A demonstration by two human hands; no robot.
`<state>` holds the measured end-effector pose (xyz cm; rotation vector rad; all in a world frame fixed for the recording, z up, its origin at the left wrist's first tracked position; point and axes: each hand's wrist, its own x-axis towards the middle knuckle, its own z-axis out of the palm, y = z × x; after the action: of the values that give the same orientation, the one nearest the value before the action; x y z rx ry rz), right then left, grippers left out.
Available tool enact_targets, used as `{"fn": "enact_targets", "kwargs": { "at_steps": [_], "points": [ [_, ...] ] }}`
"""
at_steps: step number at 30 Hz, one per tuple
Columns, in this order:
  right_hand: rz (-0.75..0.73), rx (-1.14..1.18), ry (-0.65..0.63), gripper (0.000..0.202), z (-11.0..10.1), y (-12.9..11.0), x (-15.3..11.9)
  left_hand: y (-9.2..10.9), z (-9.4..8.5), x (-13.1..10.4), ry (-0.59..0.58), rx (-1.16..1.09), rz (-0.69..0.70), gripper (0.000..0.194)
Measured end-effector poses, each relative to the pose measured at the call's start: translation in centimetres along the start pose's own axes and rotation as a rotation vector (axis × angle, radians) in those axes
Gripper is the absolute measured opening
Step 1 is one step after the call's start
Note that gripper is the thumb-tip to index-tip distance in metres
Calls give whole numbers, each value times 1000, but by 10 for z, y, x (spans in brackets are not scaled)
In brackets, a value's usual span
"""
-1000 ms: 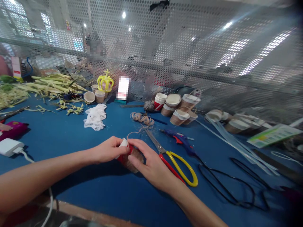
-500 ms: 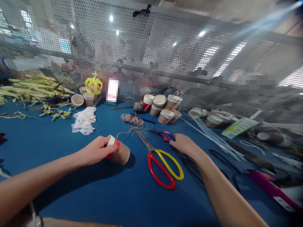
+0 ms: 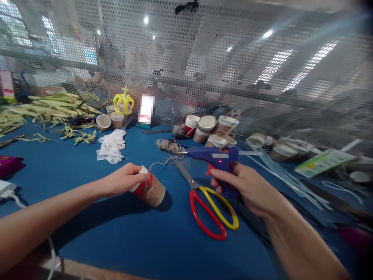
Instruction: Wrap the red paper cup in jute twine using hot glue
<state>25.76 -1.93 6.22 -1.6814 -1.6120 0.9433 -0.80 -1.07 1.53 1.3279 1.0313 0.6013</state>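
Twine-wrapped cup [image 3: 154, 192], red & white at the rim, is up nr middle of the blue counter [image 3: 163, 241], a bit toward near edge; tipped, rim to the L, base to the R. Can't tell if base touches. Loose strand runs from it twd a twine coil [image 3: 170, 146] farther back. Perforated metal screen [image 3: 180, 54] stands along counter's far edge, w/ ceiling lights & a blurry room behind.

L hand [image 3: 128, 179]: partly curled, thumb & fingers pinching cup at the rim; some fingers hidden. R hand [image 3: 247, 182]: wrapped snug round grip of blue glue gun [image 3: 201, 153], index by orange trigger, red light on, nozzle pointing L, clear stick out the back. Gun's held over the counter, well apart from cup.

Scissors [image 3: 194, 184] lie btwn cup & R hand: blades twd far edge, red/yellow handles twd near edge. Crumpled white cloth [image 3: 112, 146] beyond L hand. Far edge, L to R: pale stalks [image 3: 55, 107], yellow crown [image 3: 124, 103], phone [image 3: 146, 109], clustered cups [image 3: 207, 123]. Clear sticks [image 3: 279, 177] lie R of gun. Blue top shows btwn cup & near edge, also btwn cup & cloth; R side's tighter w/ scissors & sticks.
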Motion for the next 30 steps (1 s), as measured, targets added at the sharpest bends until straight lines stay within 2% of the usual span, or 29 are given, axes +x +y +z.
{"fn": "enact_targets", "kwargs": {
  "at_steps": [3, 5, 9, 11, 14, 16, 20, 30],
  "points": [
    [-64, -28, -70, 27, 16, -16, -20, -1, -3, 1, 26, 127, 30, 21],
    [-44, -25, -105, 26, 28, -19, -31, -2, -4, 1, 18, 154, 41, 21],
    [8, -34, -138, 26, 47, -10, -46, -1, -4, 3, -20, 102, 35, 22],
    [-69, -103, -132, 23, 52, -4, -48, 0, -3, 3, -40, 78, 20, 24],
    [-286, -211, -97, 14, 55, 0, -48, 2, -2, 2, -58, 60, 9, 25],
    [-367, -231, -75, 10, 57, 0, -48, 3, -1, 1, -61, 35, 2, 23],
    [-408, -226, -89, 9, 59, 0, -48, 4, 0, 1, -47, -1, -15, 22],
    [-447, -381, -132, 12, 60, 6, -47, 3, 2, 0, -42, 8, -3, 22]
  ]
}}
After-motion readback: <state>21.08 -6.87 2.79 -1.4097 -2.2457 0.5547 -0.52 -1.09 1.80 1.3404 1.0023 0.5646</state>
